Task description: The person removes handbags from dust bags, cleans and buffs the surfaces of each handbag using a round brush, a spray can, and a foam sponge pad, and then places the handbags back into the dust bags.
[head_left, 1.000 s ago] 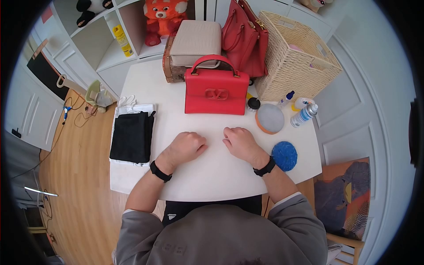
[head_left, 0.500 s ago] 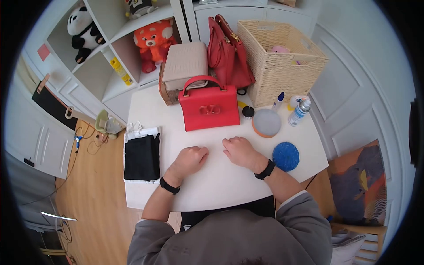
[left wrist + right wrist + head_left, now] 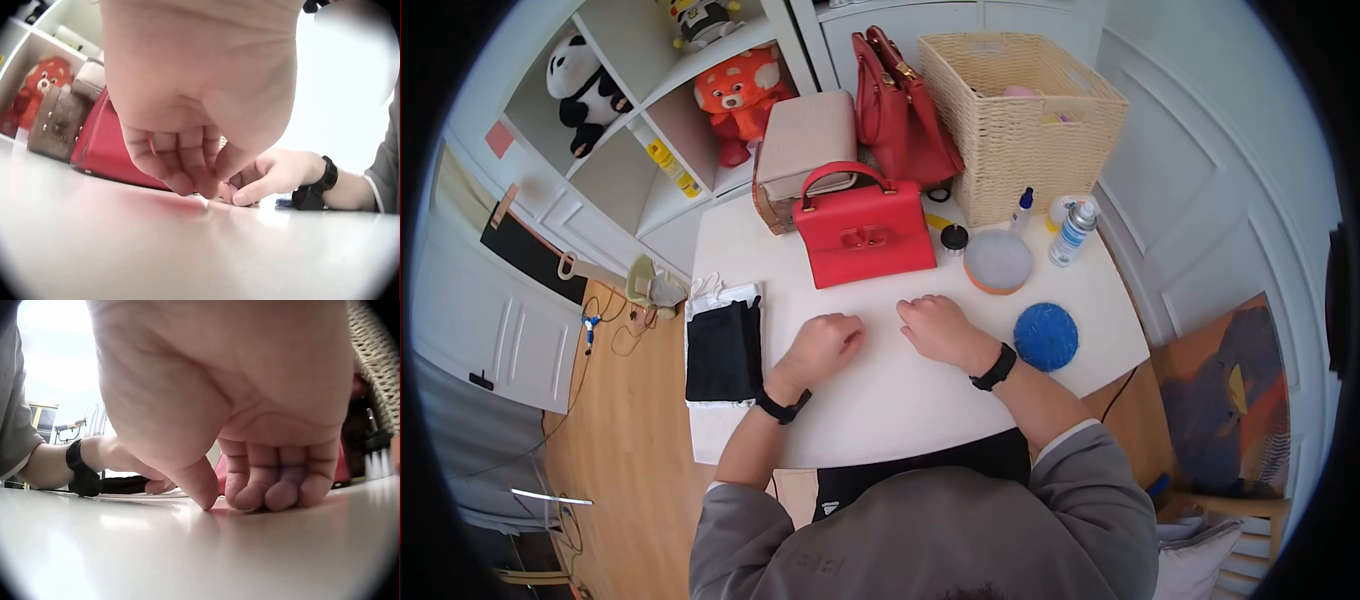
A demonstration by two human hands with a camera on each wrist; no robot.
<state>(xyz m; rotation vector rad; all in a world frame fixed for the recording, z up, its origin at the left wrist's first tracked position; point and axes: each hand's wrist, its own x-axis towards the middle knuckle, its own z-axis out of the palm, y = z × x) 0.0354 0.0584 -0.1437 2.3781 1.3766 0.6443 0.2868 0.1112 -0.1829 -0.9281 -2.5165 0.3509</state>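
Head view, left hand: left hand (image 3: 818,350) holds nothing; fingers loosely bent, low over the desk (image 3: 890,415). Contact with it, cannot tell.

Right hand: right hand (image 3: 942,330), also holding nothing, fingers loosely bent and thumb pointing down. Apart from the left.

Change: framing has shifted slightly from the earlier head pictures; both hands and the bag keep much the same arrangement.

Reading: probably a pause, no handling under way.

Red handbag: red handbag (image 3: 870,240) stands just beyond both hands, handle up, touched by neither.

Left side: folded black cloth (image 3: 723,352) over a white cloth (image 3: 742,292), beside the left hand.

Right side: blue disc (image 3: 1046,337) near the right forearm; grey-topped round pad (image 3: 999,260) farther out, with a black-topped item (image 3: 954,238), blue-capped bottle (image 3: 1022,213) and spray can (image 3: 1072,237) around it.

Far edge: pale case (image 3: 808,140) behind the handbag, darker red bag (image 3: 905,125) beside it, then woven basket (image 3: 1028,150).
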